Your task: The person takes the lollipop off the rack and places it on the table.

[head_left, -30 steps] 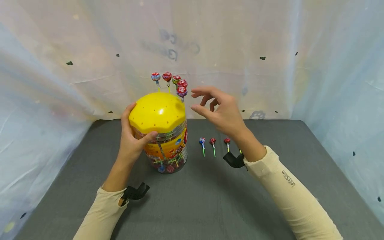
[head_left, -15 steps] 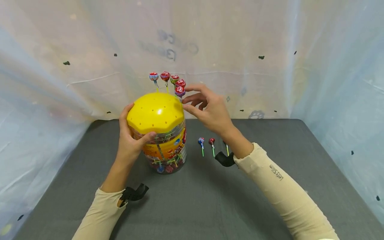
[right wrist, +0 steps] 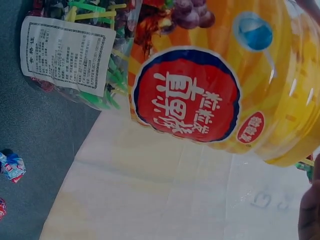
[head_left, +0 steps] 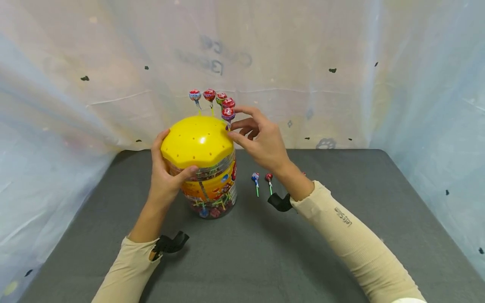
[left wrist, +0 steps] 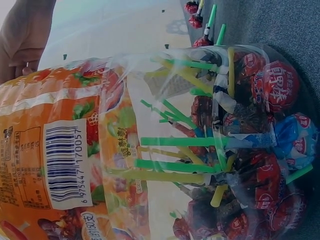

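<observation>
A clear plastic jar (head_left: 210, 189) with a yellow domed lid (head_left: 197, 141) stands on the table, loose lollipops visible inside through its lower wall. My left hand (head_left: 164, 176) grips it at the lid's left side, thumb across the front. Several wrapped lollipops stand upright by their sticks along the lid's back and right rim, among them a blue-and-red one (head_left: 195, 96) and a green one (head_left: 221, 98). At the nearest, a red-and-purple lollipop (head_left: 228, 114), my right hand (head_left: 263, 136) pinches just below the candy. Its fingertips partly hide the stick.
On the grey table (head_left: 235, 261), right of the jar, lie a blue lollipop (head_left: 255, 177) and a red lollipop (head_left: 269, 177). Another red one shows only slightly behind the right wrist. Pale plastic sheeting (head_left: 288, 50) rises behind the table and along its sides.
My right hand has moved left from beside the lid to the nearest upright lollipop, its thumb and fingers closing in. The left hand and jar have stayed nearly in place.
</observation>
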`<state>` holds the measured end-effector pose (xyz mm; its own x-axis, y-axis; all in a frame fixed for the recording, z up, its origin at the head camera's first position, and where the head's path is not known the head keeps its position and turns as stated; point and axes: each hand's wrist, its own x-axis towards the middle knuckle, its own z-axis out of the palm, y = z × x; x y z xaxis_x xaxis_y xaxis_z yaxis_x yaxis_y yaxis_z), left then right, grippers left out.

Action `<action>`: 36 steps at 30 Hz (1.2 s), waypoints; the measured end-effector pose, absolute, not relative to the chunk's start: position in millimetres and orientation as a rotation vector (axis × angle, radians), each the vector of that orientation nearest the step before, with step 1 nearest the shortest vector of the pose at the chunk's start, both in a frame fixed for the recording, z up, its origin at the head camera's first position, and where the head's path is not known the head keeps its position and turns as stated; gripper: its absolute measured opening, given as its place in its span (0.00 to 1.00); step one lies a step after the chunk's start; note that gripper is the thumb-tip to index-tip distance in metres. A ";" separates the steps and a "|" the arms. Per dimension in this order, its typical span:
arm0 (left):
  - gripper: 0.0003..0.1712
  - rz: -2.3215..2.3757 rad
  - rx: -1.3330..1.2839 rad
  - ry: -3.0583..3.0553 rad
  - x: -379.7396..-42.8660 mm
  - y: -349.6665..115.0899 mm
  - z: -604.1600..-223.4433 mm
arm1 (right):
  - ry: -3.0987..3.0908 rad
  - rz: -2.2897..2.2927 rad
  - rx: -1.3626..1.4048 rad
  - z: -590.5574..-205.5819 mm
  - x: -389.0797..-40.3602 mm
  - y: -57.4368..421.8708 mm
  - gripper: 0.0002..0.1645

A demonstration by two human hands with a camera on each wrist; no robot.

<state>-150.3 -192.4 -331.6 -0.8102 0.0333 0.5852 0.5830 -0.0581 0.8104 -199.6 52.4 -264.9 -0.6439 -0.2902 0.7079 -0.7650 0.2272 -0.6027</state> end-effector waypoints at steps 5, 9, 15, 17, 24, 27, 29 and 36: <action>0.53 -1.931 -0.656 -1.821 -148.9 -194.1 -330.8 | -1.972 1.401 1.020 -262.6 -198.7 48.2 0.32; 0.53 -1.936 -0.662 -1.816 -149.1 -195.7 -329.8 | -1.945 1.380 1.036 -260.3 -199.2 47.1 0.29; 0.54 -1.925 -0.660 -1.801 -147.6 -198.1 -327.9 | -1.942 1.361 1.060 -254.8 -199.1 44.4 0.28; 0.54 -1.925 -0.664 -1.798 -146.4 -198.5 -327.0 | -1.940 1.367 1.066 -254.1 -199.3 43.8 0.27; 0.53 -1.875 -0.630 -1.836 -143.5 -204.1 -324.4 | -1.940 1.376 1.079 -250.3 -196.6 43.6 0.26; 0.52 -1.847 -0.630 -1.855 -142.8 -206.3 -324.3 | -1.951 1.416 1.114 -248.8 -197.1 45.4 0.26; 0.52 -1.835 -0.629 -1.867 -142.3 -206.4 -324.4 | -1.968 1.452 1.121 -248.4 -197.8 47.2 0.26; 0.51 -1.792 -0.590 -1.907 -140.3 -204.5 -323.8 | -1.955 1.491 1.063 -249.9 -198.2 46.7 0.26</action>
<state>-140.3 -204.5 -323.8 -0.8046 0.0008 0.5938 0.5927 0.0616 0.8031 -198.2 46.7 -249.9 -0.5964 -0.3003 0.7444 -0.7973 0.1149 -0.5925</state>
